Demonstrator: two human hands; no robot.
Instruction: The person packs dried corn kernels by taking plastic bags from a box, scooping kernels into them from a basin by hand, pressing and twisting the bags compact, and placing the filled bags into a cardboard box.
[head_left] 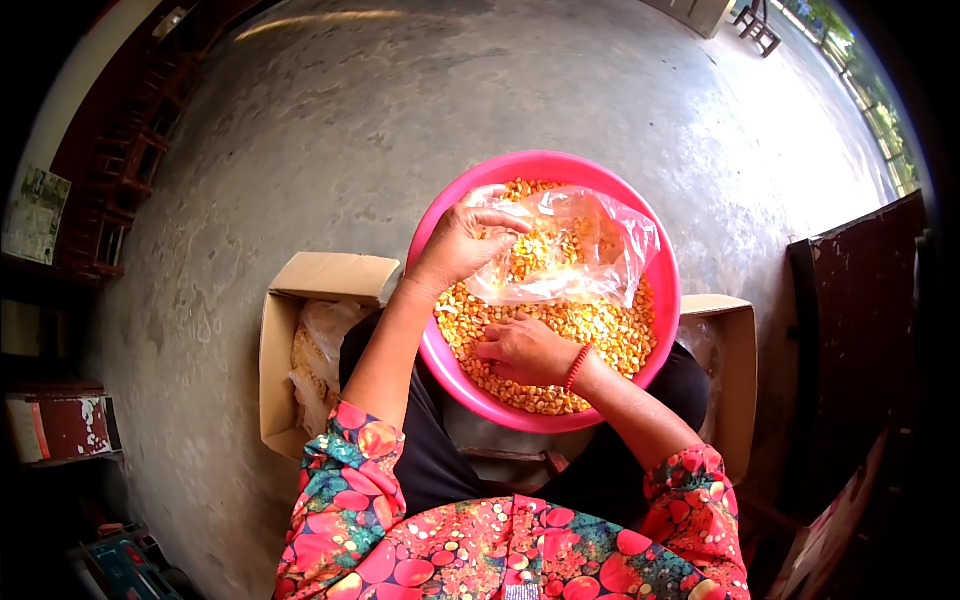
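A pink plastic basin (430, 370) full of yellow-orange corn kernels (625, 335) rests at my lap. Over the kernels in its far half lies a clear plastic bag (625, 240), its mouth spread and some kernels showing in and through it. At the bag's left edge, my left hand (465, 242) pinches the thin plastic, thumb and fingers bent together. Lower in the basin, my right hand (532, 350), with a red bead bracelet at the wrist, is down among the kernels. Its fingers are curled, and the fingertips are partly hidden by the corn.
Open cardboard boxes stand on both sides: the left box (278, 360) holds a plastic bag with pale contents, the right box (738, 390) holds clear plastic. Dark wooden furniture (865, 300) borders the right. Stacked wooden stools (130, 160) line the left wall. The floor (330, 130) is concrete.
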